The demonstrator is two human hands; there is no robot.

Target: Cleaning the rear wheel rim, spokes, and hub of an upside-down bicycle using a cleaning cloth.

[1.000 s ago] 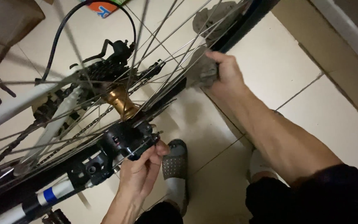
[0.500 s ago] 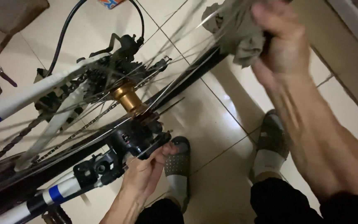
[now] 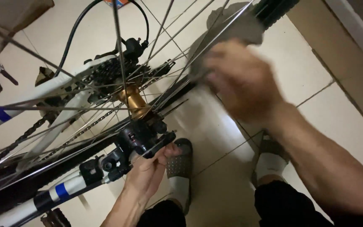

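Note:
A bicycle wheel fills the view, its spokes running to a gold hub [image 3: 133, 101] beside a black cassette [image 3: 110, 72]. My right hand [image 3: 242, 82], blurred by motion, presses a grey rag [image 3: 236, 29] against the dark rim [image 3: 274, 8] at the upper right. My left hand [image 3: 148, 170] grips the black brake caliper [image 3: 141, 138] below the hub, thumb and fingers wrapped around its lower edge.
The white frame with blue bands [image 3: 55, 193] runs along the lower left, with the chain [image 3: 22, 138] above it. A black cable [image 3: 74, 38] loops at the top. My feet in grey slippers [image 3: 179, 162] stand on pale floor tiles. A wall skirting [image 3: 358, 29] runs at the right.
My right hand with the rag has slid along the rim, first up to the top right, then back down toward the hub side. My left hand has stayed on the caliper.

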